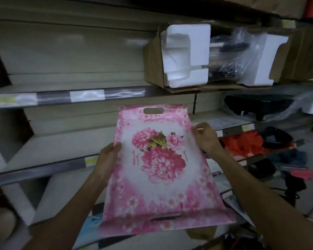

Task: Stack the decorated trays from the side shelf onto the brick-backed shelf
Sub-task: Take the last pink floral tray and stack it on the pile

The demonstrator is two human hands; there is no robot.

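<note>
A pink decorated tray (161, 179) with large pink flowers printed in its middle and slot handles at both ends is held out in front of the shelves, tilted with its far end up. My left hand (107, 159) grips its left rim, thumb on top. My right hand (206, 137) holds the right rim near the far end. The tray covers part of the shelf edge behind it.
Pale shelves (43, 168) with price strips fill the left. Upper right, a cardboard box (154, 56) holds white foam (186, 55) and a bagged item. To the right sit a black pan (257, 105), orange goods (242, 143) and dark items.
</note>
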